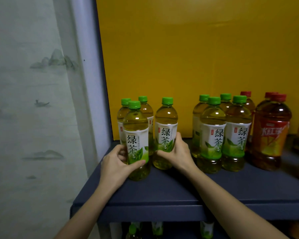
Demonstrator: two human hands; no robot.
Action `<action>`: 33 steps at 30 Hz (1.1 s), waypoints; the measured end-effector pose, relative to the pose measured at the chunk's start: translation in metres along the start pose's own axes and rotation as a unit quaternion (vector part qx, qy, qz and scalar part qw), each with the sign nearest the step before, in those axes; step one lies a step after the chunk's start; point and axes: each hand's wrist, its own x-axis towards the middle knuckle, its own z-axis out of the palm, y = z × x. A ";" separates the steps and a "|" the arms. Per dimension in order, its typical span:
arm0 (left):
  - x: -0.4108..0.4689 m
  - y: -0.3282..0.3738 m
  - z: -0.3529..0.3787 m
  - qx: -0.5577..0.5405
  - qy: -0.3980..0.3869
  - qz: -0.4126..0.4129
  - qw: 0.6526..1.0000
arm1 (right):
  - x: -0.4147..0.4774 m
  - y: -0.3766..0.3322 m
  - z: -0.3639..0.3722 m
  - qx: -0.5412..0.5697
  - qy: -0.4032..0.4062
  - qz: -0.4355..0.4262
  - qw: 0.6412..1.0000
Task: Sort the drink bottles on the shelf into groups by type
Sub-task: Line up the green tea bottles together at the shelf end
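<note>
**On the dark blue shelf (179, 192): both grips on green tea**

The left grip (116, 165) wraps a clear, green-capped plastic bottle (136, 135) labelled 绿茶; the right grip (177, 152) clamps its twin (166, 128) alongside. Right of that grip stand four more green-tea bottles (214, 135), then red-capped amber bottles (271, 135) with red labels.

Yellow back panel (197, 57): fills the upper right, plain, faintly creased, brighter toward the top. Pale grey-green wall covering (21, 126) at left: printed with misty ink-wash hills (56, 59), a cluster high up, flatter ones lower down, plus a small boat (41, 103) between them. Light lilac upright strip (88, 87): runs down from the top edge between covering and panel, marked by one tiny dark speck (84, 60).
</note>
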 end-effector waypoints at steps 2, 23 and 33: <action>0.003 0.005 0.010 0.025 -0.002 0.005 1.000 | 0.002 0.007 -0.008 -0.011 0.023 -0.007 1.000; 0.045 0.022 0.089 0.146 0.037 0.017 0.988 | 0.017 0.026 -0.009 0.001 0.077 0.038 0.996; 0.036 0.027 0.087 0.159 0.025 0.048 0.986 | 0.013 0.026 -0.009 -0.014 0.070 0.034 0.997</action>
